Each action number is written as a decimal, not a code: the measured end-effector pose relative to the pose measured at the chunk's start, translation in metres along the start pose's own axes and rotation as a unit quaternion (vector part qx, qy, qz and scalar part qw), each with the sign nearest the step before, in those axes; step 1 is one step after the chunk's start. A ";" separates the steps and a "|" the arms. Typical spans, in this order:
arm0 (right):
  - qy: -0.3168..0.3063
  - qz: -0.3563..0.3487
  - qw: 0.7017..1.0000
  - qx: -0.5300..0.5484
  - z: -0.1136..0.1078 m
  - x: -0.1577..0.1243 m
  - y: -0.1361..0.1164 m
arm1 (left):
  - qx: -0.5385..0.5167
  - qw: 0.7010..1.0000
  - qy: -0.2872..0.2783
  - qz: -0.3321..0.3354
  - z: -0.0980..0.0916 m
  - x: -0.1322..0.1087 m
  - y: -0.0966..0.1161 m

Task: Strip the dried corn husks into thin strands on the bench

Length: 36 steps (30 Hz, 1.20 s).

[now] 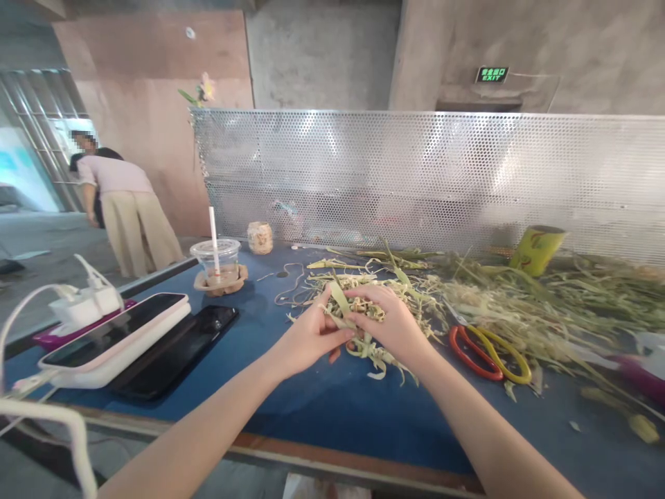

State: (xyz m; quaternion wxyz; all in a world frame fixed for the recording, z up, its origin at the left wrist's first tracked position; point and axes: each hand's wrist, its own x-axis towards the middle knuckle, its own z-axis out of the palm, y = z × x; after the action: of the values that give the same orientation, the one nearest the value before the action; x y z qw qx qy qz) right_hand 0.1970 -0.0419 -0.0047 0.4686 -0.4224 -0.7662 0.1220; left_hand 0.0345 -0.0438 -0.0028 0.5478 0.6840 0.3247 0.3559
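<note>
Between my hands is a flat, pale green strip of leaf (339, 299), its upper end standing up over the fingers. My left hand (310, 334) is closed, pinching its lower part from the left. From the right, my right hand (388, 320) pinches the same piece, thumb and fingertips close to the left fingers. Behind and below the hands lies a woven or knotted mass of curled, light-coloured leaf strips (382, 360); the hands partly cover it. Scissors (488, 353) with one red and one yellow handle lie to the right of my right forearm, blades partly under loose fibres.
Dry leaves and fibres (540, 305) spread over the right of the blue table (364, 430), beside a tilted yellow-green can (537, 249). Left are a lidded cup (215, 260), a jar (260, 238), two phones (176, 350) and a power strip (86, 312). A perforated metal screen (364, 173) stands behind.
</note>
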 end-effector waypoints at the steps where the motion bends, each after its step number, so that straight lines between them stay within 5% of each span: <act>1: -0.008 0.001 1.000 0.020 0.001 0.000 0.000 | 0.000 1.000 -0.010 0.003 0.001 0.000 0.000; 6: -0.044 -0.057 0.989 0.129 -0.002 -0.001 -0.002 | -0.024 1.000 0.000 -0.009 0.002 0.001 -0.004; 14: -0.078 -0.218 0.973 -0.014 -0.020 -0.001 -0.002 | -0.131 0.988 0.047 -0.064 -0.006 0.001 -0.010; 26: -0.135 -0.205 0.967 -0.066 -0.022 -0.001 0.000 | -0.154 0.983 0.078 -0.066 -0.004 0.001 0.001; 36: -0.102 -0.152 0.982 -0.044 -0.023 -0.001 -0.003 | -0.168 0.984 0.050 -0.032 -0.011 0.002 -0.006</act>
State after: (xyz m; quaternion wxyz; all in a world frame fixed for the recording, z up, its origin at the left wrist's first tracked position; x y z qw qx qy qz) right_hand 0.2147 -0.0489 0.0089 0.3819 -0.3063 -0.8700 0.0577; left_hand 0.0261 -0.0357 -0.0072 0.6486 0.5530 0.3092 0.4218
